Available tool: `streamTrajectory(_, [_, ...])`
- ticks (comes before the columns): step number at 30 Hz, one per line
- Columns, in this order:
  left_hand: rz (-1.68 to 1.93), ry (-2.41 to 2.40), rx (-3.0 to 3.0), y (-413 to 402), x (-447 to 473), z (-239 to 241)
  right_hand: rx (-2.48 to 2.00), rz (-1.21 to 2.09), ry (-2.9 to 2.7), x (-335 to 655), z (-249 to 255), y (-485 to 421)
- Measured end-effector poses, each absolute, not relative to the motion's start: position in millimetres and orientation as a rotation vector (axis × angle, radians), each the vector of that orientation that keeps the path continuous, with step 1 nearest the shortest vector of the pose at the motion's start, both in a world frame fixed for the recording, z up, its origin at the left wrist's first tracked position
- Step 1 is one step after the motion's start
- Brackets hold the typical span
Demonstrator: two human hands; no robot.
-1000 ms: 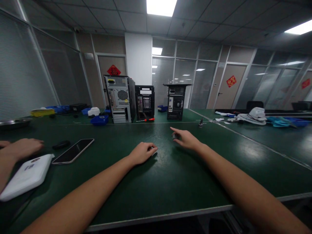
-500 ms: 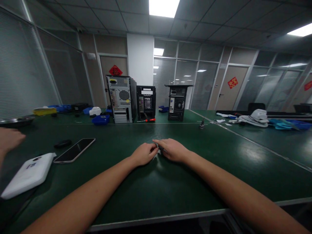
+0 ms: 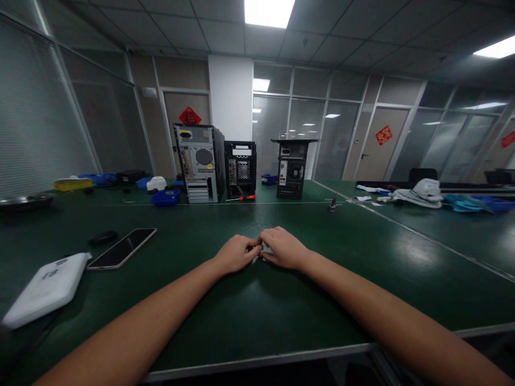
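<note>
Both of my hands meet low over the middle of the green table. My left hand has its thumb and fingers pinched together. Facing it, my right hand is curled, its fingertips touching those of the left. Between them shows a bit of something small and pale, mostly hidden by the fingers; its kind cannot be made out. A phone and a white flat device lie to the left of my left hand, well apart from it.
Computer cases stand along the back, a red-handled screwdriver before them. A blue tray sits left of these. A small metal object stands right of centre. A white cap lies at far right. A dark coiled item lies behind the phone.
My right hand's index finger, stretched out before, has curled in toward the left fingertips. Another person's hand at the left edge has gone from view. My left hand has barely moved.
</note>
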State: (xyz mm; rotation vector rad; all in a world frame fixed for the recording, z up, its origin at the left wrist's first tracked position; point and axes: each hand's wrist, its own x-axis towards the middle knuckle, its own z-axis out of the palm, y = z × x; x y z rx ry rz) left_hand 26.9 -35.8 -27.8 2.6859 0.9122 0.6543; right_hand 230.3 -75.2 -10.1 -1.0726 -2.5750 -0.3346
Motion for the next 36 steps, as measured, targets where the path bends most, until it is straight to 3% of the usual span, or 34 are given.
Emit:
streamTrajectory(11, [0.696, 0.939, 2.644, -34.9, 26.3, -28.5, -1.222, -0.346, -2.427, 260.3, -12.9, -51.7])
streamTrajectory(24, [0.659, 0.968, 2.589, -35.0, 24.6, -26.2, -1.862, 0.017, -1.458, 449.9, -48.9, 3.8])
streamTrajectory(36, [0.629, 0.991, 2.589, -36.4, 24.5, -24.4, -1.801, -0.035, -1.286, 467.7, -34.9, -2.0])
